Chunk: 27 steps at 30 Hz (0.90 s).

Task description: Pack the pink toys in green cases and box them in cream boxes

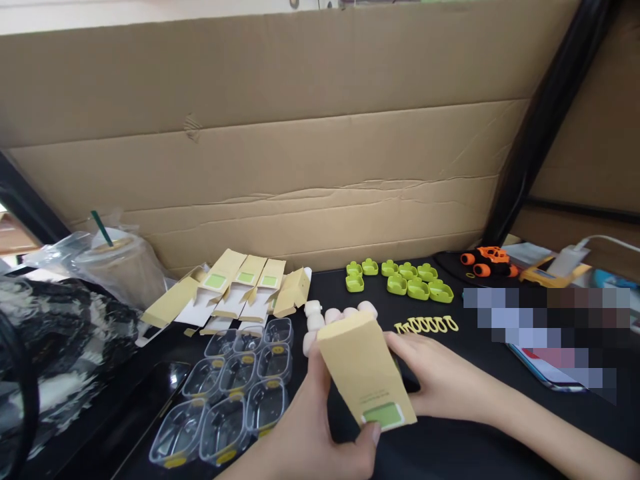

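Hands — left hand [320, 433] and right hand [435, 380] — grip one yellow carton [363, 373] beside nine clear trays [235, 393].

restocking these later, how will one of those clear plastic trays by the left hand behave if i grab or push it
The clear plastic trays look thin-walled and glossy, so one is probably very light and may flex or crackle under a pinch. They sit edge to edge in a cluster on the black table, so pushing one would likely shove its neighbours. Low and flat-bottomed, it seems unlikely to roll or tip.

Left hand [320, 427] and right hand [440, 380] grip a tan box [363, 370] above the black table [450, 447].
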Each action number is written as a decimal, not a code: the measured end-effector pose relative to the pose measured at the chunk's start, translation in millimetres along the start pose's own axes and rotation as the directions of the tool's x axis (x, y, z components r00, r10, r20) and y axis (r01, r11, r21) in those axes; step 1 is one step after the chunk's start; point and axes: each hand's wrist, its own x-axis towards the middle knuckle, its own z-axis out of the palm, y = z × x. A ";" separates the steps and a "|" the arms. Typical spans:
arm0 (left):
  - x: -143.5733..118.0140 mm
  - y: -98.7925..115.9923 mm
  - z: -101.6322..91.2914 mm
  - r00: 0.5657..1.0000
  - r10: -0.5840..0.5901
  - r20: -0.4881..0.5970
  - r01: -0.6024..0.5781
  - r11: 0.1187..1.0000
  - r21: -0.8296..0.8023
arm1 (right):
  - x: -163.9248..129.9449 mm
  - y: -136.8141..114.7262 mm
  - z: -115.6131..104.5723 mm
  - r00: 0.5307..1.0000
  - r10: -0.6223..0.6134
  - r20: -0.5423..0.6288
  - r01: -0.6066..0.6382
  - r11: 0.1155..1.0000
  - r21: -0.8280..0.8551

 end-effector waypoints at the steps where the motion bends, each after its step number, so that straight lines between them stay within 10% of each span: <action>1: -0.8 -0.5 -1.0 1.000 -0.016 0.021 0.015 0.999 0.050 | -0.2 -0.5 -1.3 0.999 0.005 0.034 -0.005 1.000 0.013; 6: -5.6 -2.7 -0.3 0.984 -0.139 0.113 0.122 0.982 0.143 | -0.3 1.5 -9.3 0.996 0.078 0.053 -0.081 0.994 0.071; 14: 0.3 -16.2 15.5 0.986 0.021 0.167 -0.052 0.981 0.187 | 2.0 10.8 -19.6 0.913 0.218 -0.345 -0.136 0.960 0.245; 20: 1.8 -20.6 19.4 0.979 -0.162 0.122 0.147 0.982 0.120 | 2.2 -5.6 -15.8 0.959 0.190 -0.209 -0.061 0.862 0.503; 27: 4.0 -19.1 17.9 0.977 -0.193 0.088 0.185 0.978 0.091 | -4.7 -7.1 -22.3 0.986 0.144 -0.089 -0.096 0.907 0.409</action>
